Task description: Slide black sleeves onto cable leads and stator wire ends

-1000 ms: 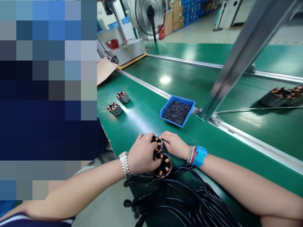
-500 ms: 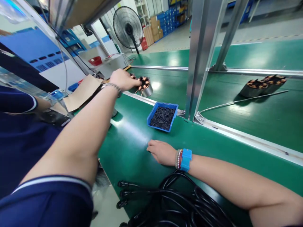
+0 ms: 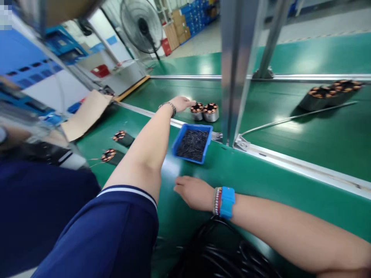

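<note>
My left hand (image 3: 181,103) reaches out over the green surface beyond the metal rail. Its fingertips are at the rim of a motor stator (image 3: 197,111) with copper windings, closed on its near edge as far as I can see. A second motor stator (image 3: 211,112) stands upright right beside it. My right hand (image 3: 194,192) rests on the green bench with its fingers curled; what they hold, if anything, is hidden. Just beyond it is a blue tray (image 3: 174,148) full of short black pieces (image 3: 193,144).
Two more stators (image 3: 109,155) lie left of my left forearm. Black cables (image 3: 228,251) are heaped before me. A metal post (image 3: 236,77) rises right of the tray. Further stators (image 3: 315,96) and a thin rod (image 3: 298,117) are at right. A person's dark sleeve (image 3: 43,200) is at left.
My left hand has moved right with the pair of stators, which now stand behind the blue tray. Two stators at left have come into view. My right hand stays nearly in place.
</note>
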A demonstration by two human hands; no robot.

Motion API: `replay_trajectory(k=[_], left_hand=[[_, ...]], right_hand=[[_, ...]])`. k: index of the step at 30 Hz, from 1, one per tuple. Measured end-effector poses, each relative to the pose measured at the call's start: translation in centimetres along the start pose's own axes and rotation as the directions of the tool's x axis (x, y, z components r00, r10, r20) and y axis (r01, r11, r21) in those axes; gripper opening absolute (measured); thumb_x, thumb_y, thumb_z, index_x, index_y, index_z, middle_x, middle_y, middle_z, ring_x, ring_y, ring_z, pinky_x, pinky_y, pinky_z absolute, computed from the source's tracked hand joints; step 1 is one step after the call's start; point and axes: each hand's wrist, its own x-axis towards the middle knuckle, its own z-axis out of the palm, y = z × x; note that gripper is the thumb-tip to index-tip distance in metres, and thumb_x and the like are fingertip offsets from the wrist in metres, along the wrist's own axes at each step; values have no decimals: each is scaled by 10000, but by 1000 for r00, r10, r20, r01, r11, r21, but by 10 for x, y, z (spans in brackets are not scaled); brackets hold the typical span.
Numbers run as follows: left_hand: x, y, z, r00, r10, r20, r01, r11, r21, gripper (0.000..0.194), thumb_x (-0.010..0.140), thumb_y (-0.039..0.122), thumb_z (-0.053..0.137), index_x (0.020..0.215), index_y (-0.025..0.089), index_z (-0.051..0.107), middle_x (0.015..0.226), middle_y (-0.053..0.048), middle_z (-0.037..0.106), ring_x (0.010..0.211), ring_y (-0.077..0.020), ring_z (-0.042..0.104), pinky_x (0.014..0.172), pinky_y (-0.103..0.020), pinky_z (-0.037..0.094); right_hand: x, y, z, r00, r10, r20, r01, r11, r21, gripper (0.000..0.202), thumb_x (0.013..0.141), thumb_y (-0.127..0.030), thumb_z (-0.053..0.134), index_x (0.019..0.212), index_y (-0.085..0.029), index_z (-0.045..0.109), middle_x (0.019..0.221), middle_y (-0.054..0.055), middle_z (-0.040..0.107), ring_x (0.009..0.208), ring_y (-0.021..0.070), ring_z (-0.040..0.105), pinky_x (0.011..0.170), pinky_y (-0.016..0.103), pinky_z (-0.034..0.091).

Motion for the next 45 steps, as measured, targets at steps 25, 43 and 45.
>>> replay_trajectory(k=[25,43,45], left_hand=[[-287,-47,19,993,-48,110,46,999,19,326,733,496,494,797,219,653,880,-38,601,801,-165,550,787,-316,383],[-319,31,37,996,29,86,-3,959,-284,223,727,396,560,799,188,533,951,-28,499,722,-129,500,641,-267,436],[-319,30,37,996,29,79,-5,956,-295,219,723,391,568,787,185,528,965,-28,501,731,-130,501,645,-268,435]], right_hand=[[29,42,-91,932,360,-37,-326,790,-519,238,775,-120,424,654,-133,628,721,121,606,784,247,462,554,314,294],[11,7,-63,955,282,96,-291,818,497,152,794,-196,460,778,-165,609,754,-2,635,674,100,559,651,220,417],[11,7,-58,951,291,109,-305,808,504,153,793,-197,459,774,-163,607,733,-5,627,643,96,547,633,221,409]])
